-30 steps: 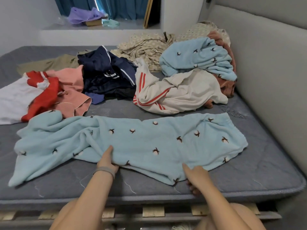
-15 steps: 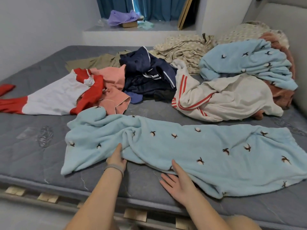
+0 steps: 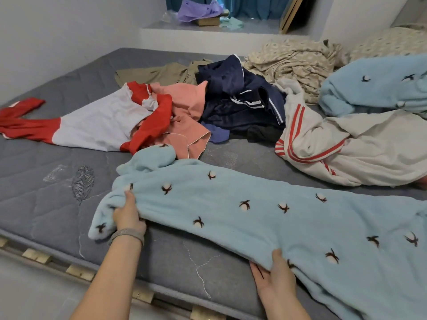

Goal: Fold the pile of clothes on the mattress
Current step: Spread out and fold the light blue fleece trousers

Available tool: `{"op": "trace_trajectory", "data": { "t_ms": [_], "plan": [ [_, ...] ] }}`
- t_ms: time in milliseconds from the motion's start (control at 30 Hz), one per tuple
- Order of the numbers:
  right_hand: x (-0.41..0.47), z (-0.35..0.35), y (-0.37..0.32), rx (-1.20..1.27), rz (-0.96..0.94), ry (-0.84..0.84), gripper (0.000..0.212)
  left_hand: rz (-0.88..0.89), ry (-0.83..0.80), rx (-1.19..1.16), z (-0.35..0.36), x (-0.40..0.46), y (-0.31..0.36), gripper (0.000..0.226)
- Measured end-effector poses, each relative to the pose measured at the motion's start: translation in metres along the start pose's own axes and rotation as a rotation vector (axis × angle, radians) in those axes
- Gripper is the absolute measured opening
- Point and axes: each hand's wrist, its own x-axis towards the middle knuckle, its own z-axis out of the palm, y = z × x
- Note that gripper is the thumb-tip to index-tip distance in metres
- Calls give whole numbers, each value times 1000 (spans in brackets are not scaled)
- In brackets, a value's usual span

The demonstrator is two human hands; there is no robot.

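Head | grey quilted mattress (image 3: 57, 204), white walls | left hand (image 3: 128, 215), right hand (image 3: 275, 280) pinching blue garment (image 3: 254, 218)

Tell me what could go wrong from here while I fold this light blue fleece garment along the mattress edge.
1. The left hand grips the light blue fleece garment only at a bunched near edge, so the fold may come out crooked.
2. The garment's far corner touches the pink garment; lifting could drag it along.
3. The right hand works at the mattress edge, where fabric might slip off.
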Motion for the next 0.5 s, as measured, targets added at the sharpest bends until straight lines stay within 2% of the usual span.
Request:
{"op": "trace_trajectory", "data": {
  "t_ms": [133,300,367,500],
  "plan": [
    [-4,3,7,-44,-68,-28,46,4,-221,-53,2,-1,5,42],
    [-5,1,9,-58,-42,-37,47,135,-252,-143,19,-3,35,44],
    [-5,1,8,-67,-34,-35,47,172,-367,-217,29,-9,51,27],
    [-7,1,8,-82,-58,-68,48,121,-416,-478,44,-13,58,25]
  ]
}}
